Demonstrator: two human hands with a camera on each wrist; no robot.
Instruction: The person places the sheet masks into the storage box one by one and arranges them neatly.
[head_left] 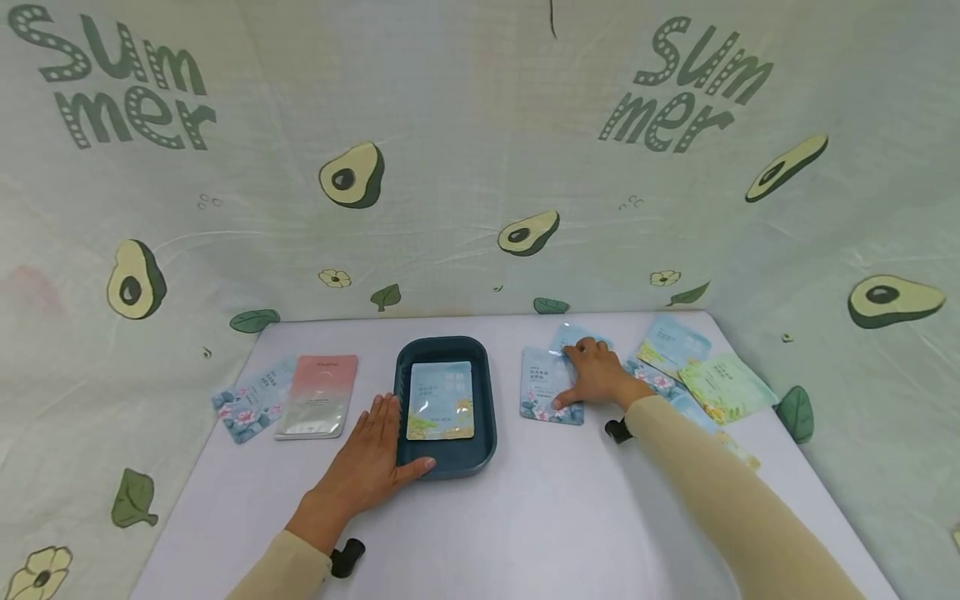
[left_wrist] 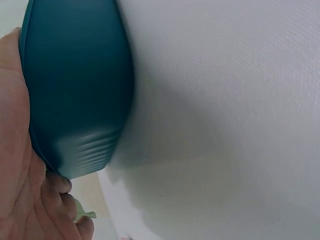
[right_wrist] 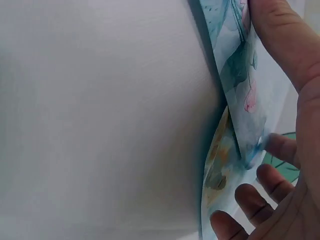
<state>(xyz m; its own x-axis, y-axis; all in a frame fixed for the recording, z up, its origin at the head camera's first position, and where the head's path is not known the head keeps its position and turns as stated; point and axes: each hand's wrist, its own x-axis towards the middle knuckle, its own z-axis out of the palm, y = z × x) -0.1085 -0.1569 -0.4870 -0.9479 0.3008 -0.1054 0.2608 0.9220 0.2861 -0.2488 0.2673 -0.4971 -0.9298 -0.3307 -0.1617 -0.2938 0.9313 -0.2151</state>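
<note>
A dark teal tray (head_left: 450, 462) lies in the middle of the table, with a light-blue face mask packet (head_left: 440, 400) flat inside. Along its left side rests my left hand (head_left: 367, 467), fingers straight and thumb over the front rim; the left wrist view shows the palm against the tray's outer wall (left_wrist: 80, 75). To the tray's right, my right hand (head_left: 597, 375) holds a blue flowered face mask packet (head_left: 540, 383) by its edges, thumb (right_wrist: 282, 30) on its face. Another light-blue packet (head_left: 567, 335) lies partly under that one and the hand.
At left lie a pink-and-silver packet (head_left: 318, 396) and a blue flowered packet (head_left: 251, 404). Several packets overlap at right, among them a green one (head_left: 727, 387) and a blue one (head_left: 675, 342); the right forearm hides some. A printed cloth (head_left: 450, 275) hangs behind the table.
</note>
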